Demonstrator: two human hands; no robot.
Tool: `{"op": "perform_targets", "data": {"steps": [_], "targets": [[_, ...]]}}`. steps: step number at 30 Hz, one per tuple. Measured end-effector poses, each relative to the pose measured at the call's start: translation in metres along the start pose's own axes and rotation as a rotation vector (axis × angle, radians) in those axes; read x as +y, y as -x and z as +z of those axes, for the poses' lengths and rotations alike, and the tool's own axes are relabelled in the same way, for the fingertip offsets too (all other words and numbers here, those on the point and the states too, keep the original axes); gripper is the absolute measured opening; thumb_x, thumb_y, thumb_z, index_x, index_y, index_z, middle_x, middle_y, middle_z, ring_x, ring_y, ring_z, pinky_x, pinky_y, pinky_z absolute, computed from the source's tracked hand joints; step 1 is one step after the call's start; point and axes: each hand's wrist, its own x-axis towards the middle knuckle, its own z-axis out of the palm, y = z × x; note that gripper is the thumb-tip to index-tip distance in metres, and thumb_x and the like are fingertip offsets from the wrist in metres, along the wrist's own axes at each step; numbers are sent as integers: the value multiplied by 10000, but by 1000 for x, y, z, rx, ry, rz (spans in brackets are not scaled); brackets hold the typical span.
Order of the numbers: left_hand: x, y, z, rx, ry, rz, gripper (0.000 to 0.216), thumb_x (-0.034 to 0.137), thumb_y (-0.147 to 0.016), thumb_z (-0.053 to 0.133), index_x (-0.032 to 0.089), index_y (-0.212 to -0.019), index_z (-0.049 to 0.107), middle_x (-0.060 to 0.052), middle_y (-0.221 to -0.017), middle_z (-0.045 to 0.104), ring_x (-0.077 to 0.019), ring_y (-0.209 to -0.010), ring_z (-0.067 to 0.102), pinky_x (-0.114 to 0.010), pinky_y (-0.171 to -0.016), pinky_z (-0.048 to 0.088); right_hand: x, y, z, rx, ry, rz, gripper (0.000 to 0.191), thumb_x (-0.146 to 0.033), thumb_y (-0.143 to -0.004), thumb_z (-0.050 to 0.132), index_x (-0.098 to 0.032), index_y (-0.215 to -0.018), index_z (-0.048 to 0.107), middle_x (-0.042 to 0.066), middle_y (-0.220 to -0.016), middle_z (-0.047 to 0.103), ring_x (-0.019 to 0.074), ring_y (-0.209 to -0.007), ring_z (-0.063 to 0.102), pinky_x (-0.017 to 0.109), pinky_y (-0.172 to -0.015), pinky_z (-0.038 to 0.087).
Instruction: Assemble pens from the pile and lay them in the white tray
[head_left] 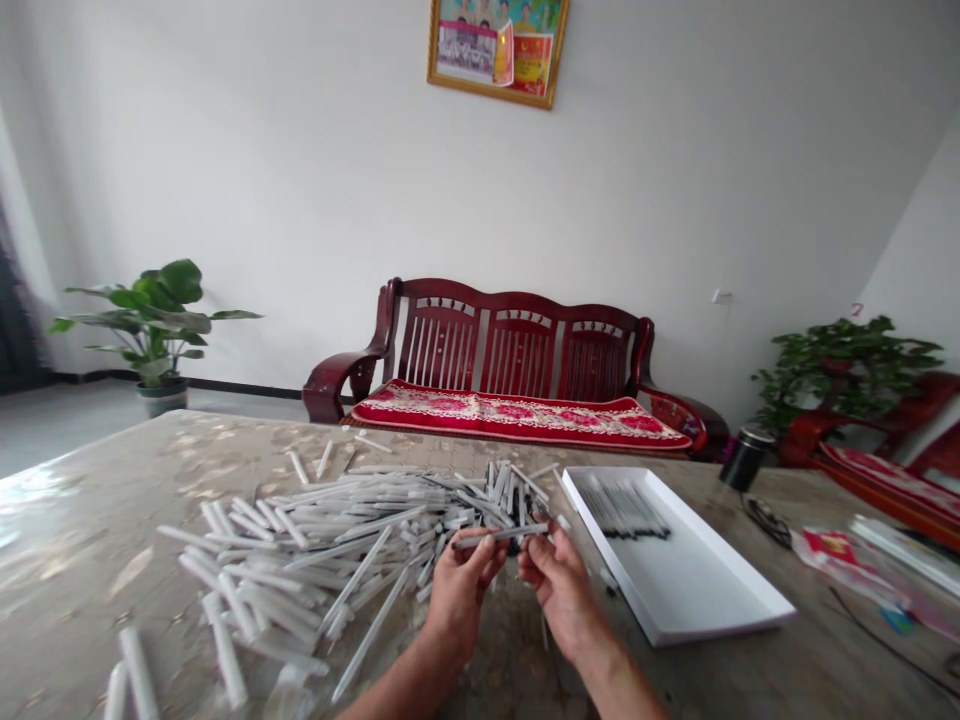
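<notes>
Between my two hands lies a slim, pen-like tube (510,534), pale with a darker left end, held roughly level above the table. My left hand (463,575) pinches its left part between thumb and fingers. At its right end, my right hand (556,572) closes thumb and fingertips around it; the exact tip is partly hidden. A large loose heap of whitish tubes (337,535) spreads to the left of and behind my hands, some pieces with dark ends. Right of my hands, a shallow white box (697,590) holds a row of slim clear sticks with black ends (622,505).
A black cylinder (747,457) and a dark cable (765,522) are at the table's right, near plastic packaging (847,560). Past the patterned table (82,530) stands a red wooden bench (517,350). Potted plants (161,320) flank it.
</notes>
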Motion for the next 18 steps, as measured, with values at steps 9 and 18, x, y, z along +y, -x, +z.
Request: {"op": "perform_targets", "data": {"steps": [9,18], "targets": [[3,8,4,-29,22,-93,385,273,-483,933,147,-744,678,-26,-719,745,-144,-675,700,-226,-694,564,7,2,-2,-88,127,63,389,-397,-667,839,-202,-976,703,-24,-763,697,95,-574,589,189,-506,431],[-2,4,-2,-54,-141,-209,495,268,-416,942,177,-819,670,1,-749,723,-135,-619,679,-221,-565,518,-16,-14,-4,89,91,-84,446,-532,-616,829,-192,-846,652,10,-791,725,126,-592,634,188,-440,424]]}}
